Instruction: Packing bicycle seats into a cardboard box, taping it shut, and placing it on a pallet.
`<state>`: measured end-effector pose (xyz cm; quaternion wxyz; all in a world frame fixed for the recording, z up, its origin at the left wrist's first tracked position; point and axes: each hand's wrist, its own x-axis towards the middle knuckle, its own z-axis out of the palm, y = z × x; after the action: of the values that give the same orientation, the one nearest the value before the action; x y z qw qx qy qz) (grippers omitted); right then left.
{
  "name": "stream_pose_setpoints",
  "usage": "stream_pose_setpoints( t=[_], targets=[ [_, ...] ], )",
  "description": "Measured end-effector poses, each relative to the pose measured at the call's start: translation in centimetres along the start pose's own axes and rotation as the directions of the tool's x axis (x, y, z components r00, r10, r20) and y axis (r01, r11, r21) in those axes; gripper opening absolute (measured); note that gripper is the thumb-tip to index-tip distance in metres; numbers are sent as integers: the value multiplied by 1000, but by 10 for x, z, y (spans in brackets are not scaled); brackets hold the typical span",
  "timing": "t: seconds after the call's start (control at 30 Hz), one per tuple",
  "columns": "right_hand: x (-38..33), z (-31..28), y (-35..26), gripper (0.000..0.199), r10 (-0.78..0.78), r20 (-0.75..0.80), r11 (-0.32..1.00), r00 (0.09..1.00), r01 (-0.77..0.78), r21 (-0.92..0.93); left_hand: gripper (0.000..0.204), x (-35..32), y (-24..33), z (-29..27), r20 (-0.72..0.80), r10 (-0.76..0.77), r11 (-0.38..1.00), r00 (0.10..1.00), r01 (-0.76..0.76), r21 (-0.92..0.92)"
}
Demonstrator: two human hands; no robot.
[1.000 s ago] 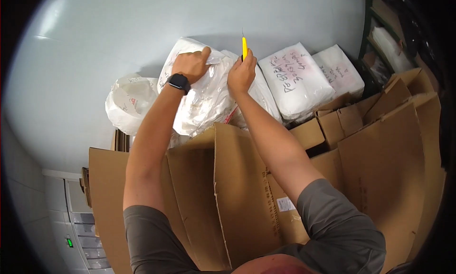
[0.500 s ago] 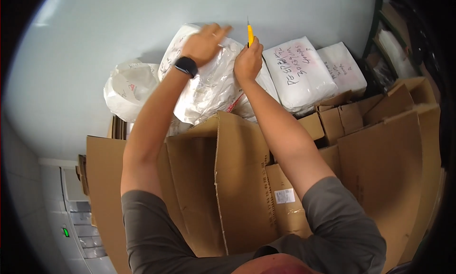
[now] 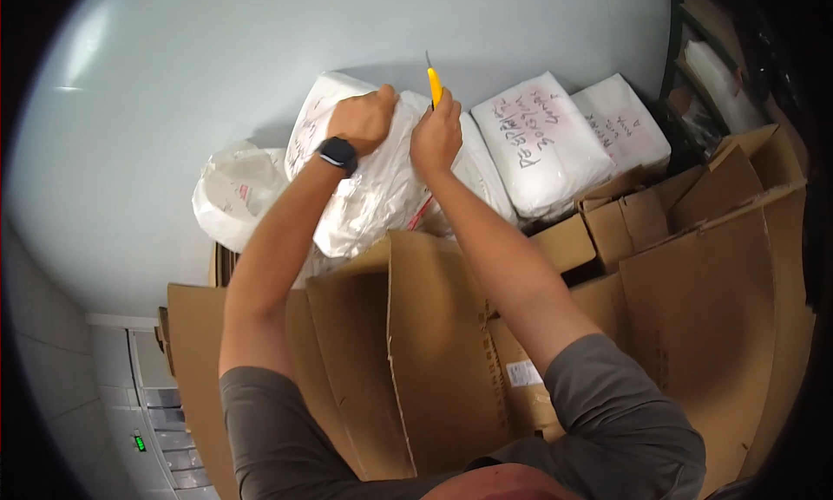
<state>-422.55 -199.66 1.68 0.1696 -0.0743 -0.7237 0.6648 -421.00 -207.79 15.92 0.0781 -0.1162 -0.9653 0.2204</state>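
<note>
A large white plastic bag (image 3: 369, 201) with handwriting on it leans against the pale wall, wrinkled and loose at the front. My left hand (image 3: 363, 121), with a dark watch on its wrist, is closed on the bag's plastic near the top. Just right of it, my right hand (image 3: 436, 142) grips a yellow utility knife (image 3: 436, 88), its thin blade pointing up toward the wall. The right hand's lower side rests against or just over the bag; I cannot tell which.
Handwritten white packages (image 3: 547, 149) stand to the right, with another (image 3: 620, 123) beyond. A rounded white bag (image 3: 239, 196) sits at the left. Opened brown cardboard boxes (image 3: 442, 326) fill the space before me. Shelving (image 3: 707, 84) holds items at the far right.
My left hand's fingers, stretched out and blurred before, are now closed on the bag. My right hand has shifted slightly left with the knife, closer to the left hand. The view has tilted a little.
</note>
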Motion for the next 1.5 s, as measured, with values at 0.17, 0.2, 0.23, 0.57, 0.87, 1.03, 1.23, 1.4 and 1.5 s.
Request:
stream_pose_setpoints(
  t=[0.17,0.2,0.23,0.57,0.87,1.03,1.23,1.4,1.5],
  targets=[
    [0,-5,0,49,-21,54,1000,998,20,20,35,15,-61,8,76,74,980,994,-58,-189],
    [0,-5,-1,49,-59,32,998,998,59,19,37,14,-67,12,22,85,974,996,-78,-213],
    [0,-5,3,49,-99,7,995,995,99,11,39,15,-71,18,-34,97,965,995,-103,-241],
    [28,-10,8,53,-261,40,965,965,261,-15,45,21,-102,42,-291,84,971,953,-144,-192],
    [134,-58,-62,48,93,908,923,409,-377,75,41,-22,-29,22,-463,-138,984,876,67,-165],
    [133,-68,-64,47,208,895,931,394,-361,-58,39,-19,-43,31,-519,-111,994,848,95,-58],
    [55,-133,-65,48,184,836,873,517,-476,102,41,-19,-49,33,-542,-123,992,831,95,-79],
    [-24,-142,-43,44,65,541,928,839,-250,277,41,-9,-43,33,-571,-130,991,811,82,-110],
    [-73,-145,-52,44,76,416,926,906,-218,308,40,-8,-41,32,-563,-161,985,811,97,-141]
  ],
)
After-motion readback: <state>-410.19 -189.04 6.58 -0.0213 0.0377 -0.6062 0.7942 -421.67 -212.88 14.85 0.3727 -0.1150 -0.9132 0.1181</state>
